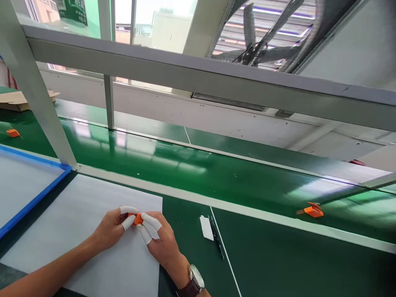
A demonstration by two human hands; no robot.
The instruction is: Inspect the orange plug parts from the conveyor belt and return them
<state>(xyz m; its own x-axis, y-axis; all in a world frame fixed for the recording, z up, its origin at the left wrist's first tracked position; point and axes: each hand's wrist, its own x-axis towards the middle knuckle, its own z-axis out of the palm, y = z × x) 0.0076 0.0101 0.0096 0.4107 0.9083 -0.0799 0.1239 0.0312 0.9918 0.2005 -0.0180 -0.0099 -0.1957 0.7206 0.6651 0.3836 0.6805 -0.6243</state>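
Between my two hands is a small orange part (pixel 138 219), partly covered by the fingertips, so its exact kind cannot be made out. My left hand (pixel 111 227) pinches it from the left, with white finger cots on thumb and forefinger. From the right, my right hand (pixel 162 235) grips the same part, also with white cots on its fingertips. A watch (pixel 195 277) sits on the right wrist. Both hands are over a large white sheet (pixel 93 214) lying on the green tabletop.
A white card (pixel 206 227) and a black pen-like tool (pixel 216 237) lie right of the sheet. Orange pieces rest on the green conveyor-like surface at right (pixel 313 211) and far left (pixel 12 133). A blue-edged frame (pixel 34 202) is at left; a grey metal bar (pixel 185 78) crosses ahead.
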